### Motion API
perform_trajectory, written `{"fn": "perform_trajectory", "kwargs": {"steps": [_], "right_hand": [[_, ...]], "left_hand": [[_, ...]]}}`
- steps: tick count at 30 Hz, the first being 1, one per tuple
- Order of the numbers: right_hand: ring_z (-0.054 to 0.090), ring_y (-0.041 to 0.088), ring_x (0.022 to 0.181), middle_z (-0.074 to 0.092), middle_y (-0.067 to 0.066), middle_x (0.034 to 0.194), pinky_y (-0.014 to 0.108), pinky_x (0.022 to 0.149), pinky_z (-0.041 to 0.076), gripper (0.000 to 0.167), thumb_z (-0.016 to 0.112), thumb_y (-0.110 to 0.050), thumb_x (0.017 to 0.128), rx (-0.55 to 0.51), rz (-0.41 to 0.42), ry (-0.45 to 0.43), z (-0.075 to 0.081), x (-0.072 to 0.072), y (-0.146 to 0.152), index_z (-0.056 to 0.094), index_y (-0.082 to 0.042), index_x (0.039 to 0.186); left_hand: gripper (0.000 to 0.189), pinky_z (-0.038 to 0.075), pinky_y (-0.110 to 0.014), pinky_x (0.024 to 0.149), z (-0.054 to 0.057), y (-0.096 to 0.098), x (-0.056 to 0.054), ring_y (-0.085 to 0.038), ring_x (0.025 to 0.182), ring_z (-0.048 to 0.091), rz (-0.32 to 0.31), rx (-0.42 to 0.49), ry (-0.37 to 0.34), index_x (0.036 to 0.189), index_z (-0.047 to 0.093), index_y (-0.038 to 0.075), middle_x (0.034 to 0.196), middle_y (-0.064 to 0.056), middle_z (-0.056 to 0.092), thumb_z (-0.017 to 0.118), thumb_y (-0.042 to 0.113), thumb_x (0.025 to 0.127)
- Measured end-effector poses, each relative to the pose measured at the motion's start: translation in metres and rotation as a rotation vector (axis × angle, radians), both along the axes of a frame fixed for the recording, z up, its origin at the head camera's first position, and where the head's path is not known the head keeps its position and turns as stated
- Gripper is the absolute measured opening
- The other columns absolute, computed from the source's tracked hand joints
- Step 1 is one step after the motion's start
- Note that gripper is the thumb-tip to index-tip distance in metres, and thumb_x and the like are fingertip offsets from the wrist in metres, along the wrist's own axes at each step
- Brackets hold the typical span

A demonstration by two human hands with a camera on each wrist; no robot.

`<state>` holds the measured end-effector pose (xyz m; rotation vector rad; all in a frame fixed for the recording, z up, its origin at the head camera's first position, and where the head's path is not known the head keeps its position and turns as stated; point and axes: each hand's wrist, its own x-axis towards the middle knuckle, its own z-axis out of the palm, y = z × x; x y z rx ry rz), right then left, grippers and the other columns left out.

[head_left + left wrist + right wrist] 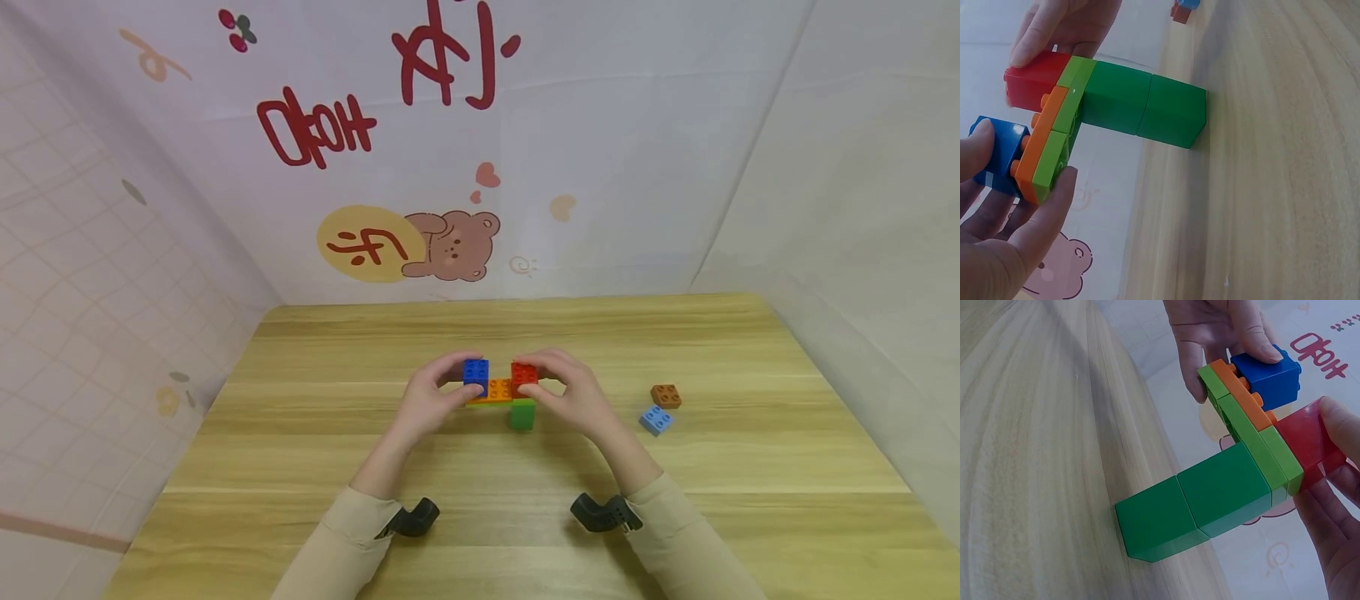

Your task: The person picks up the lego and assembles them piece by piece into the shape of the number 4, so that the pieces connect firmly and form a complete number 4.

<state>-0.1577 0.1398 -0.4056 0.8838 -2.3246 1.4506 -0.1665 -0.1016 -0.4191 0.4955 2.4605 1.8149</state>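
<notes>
A small brick structure stands upright on the table: two dark green blocks (1116, 97) stacked as a column, lime green bricks (1054, 156) across the top reaching out to the left, and an orange brick (499, 389) over them. My left hand (429, 400) pinches a blue brick (476, 377) at the orange brick's outer end, one finger near the lime underside. Orange studs show beside the blue brick; whether it is fully seated I cannot tell. My right hand (573, 396) grips a red brick (524, 379) on the lime layer above the column.
To the right on the wooden table (480, 533) lie a brown brick (666, 396) and a light blue brick (656, 420), close together. A printed white cloth (637, 142) hangs behind the table's far edge. Dark wrist mounts (415, 518) stick out from both sleeves.
</notes>
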Motion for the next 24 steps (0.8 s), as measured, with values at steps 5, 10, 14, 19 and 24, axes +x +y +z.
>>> {"fn": "perform_trajectory", "kwargs": {"steps": [5,10,14,19,24], "right_hand": [[0.065,0.028,0.094,0.067,0.016,0.107,0.044,0.083,0.057,0.033,0.075,0.006,0.084,0.000,0.001,0.007,0.0007,0.0002,-0.0001,0.068,0.006,0.116],[0.065,0.028,0.094,0.067,0.015,0.107,0.043,0.083,0.057,0.033,0.075,0.005,0.083,0.000,0.000,0.011,0.0010,0.0005,-0.0003,0.068,0.005,0.116],[0.065,0.028,0.093,0.067,0.016,0.106,0.043,0.082,0.057,0.033,0.076,0.006,0.083,-0.002,0.000,0.019,0.0009,0.0006,-0.0004,0.068,0.006,0.115],[0.065,0.029,0.093,0.068,0.016,0.107,0.044,0.082,0.057,0.033,0.076,0.005,0.083,-0.004,0.000,0.018,0.0018,0.0011,-0.0004,0.068,0.006,0.115],[0.065,0.029,0.093,0.067,0.016,0.107,0.046,0.082,0.057,0.033,0.075,0.006,0.083,-0.002,0.003,0.017,0.0036,0.0018,-0.0009,0.067,0.006,0.115]], "left_hand": [[0.038,0.058,-0.037,0.078,-0.0018,0.0003,-0.0002,-0.032,0.109,0.062,0.015,0.002,0.004,0.127,0.066,0.011,0.117,-0.012,0.066,0.074,0.009,0.090],[0.037,0.057,-0.039,0.081,-0.0024,0.0004,-0.0004,-0.030,0.108,0.063,0.026,-0.004,0.013,0.125,0.067,0.012,0.115,-0.012,0.067,0.075,0.009,0.089],[0.036,0.055,-0.045,0.088,-0.0029,0.0014,0.0000,-0.029,0.106,0.063,0.027,0.000,0.045,0.123,0.068,0.009,0.113,-0.012,0.067,0.075,0.007,0.089],[0.035,0.049,-0.054,0.095,-0.0038,0.0020,-0.0002,-0.030,0.104,0.064,0.023,0.016,0.087,0.122,0.068,0.005,0.111,-0.012,0.068,0.075,0.004,0.087],[0.037,0.048,-0.057,0.095,-0.0032,0.0022,-0.0005,-0.031,0.104,0.064,0.022,0.024,0.085,0.122,0.068,0.005,0.111,-0.014,0.069,0.077,0.003,0.086]]}}
